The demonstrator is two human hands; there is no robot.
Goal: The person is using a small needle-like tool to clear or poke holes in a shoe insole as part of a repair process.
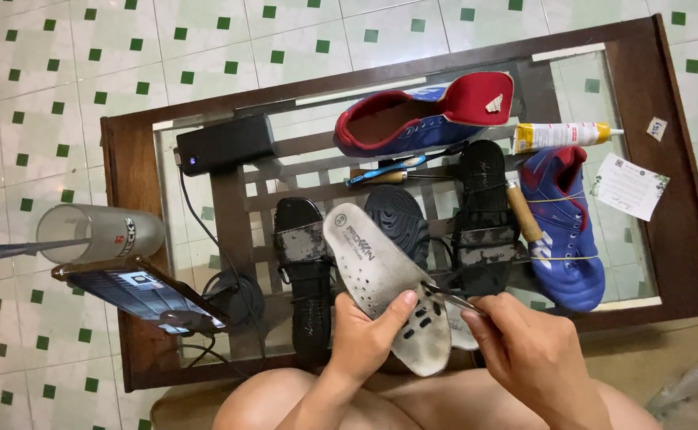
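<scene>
Here, the left hand clamps an insole tilted up, steadying it while the right hand pinches scissors against its edge.

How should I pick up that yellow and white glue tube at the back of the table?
Grip the glue tube around its wide yellow and white body, coming down from above with fingers across it. It lies flat on its side on the glass table, nozzle pointing right, and the body is the thickest, easiest part. The blue shoe sits just below it, so above looks clearest.
</scene>
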